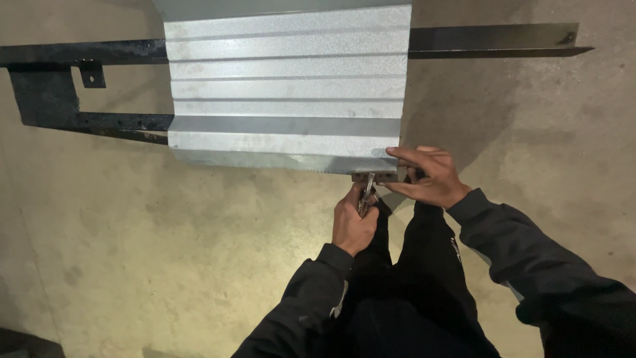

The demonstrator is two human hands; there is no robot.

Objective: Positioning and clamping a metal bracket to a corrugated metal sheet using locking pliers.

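Head view, the only one here: a ribbed, silver-grey galvanised sheet-metal panel (pixel 285 86) lies over a dark, rusty steel angle frame (pixel 86 119) on the concrete floor (pixel 165 252). The panel's near right corner is where the work is.

The left hand (pixel 353 227) has its grip pressed together around the handles of a pair of shiny metal locking pliers (pixel 366 193), whose nose meets a small dark steel bar (pixel 381 176) sticking out just under the panel's near edge. The right hand (pixel 427 176) is laid over that corner, fingers spread flat on the panel edge and thumb side pinching the bar from the right. Whether the pliers' nose is fully clamped I can't tell; it's mostly hidden.

If it were me, I'd keep the right hand pressing sheet and bar flush so nothing creeps, get the pliers biting square across both layers, and keep fingertips off that cut edge, which looks sharp.

Orientation: the pliers' long axis runs near-to-far, nose pointing far toward the panel, handles toward the person. The panel's ribs run left to right, same as the frame's long rails.
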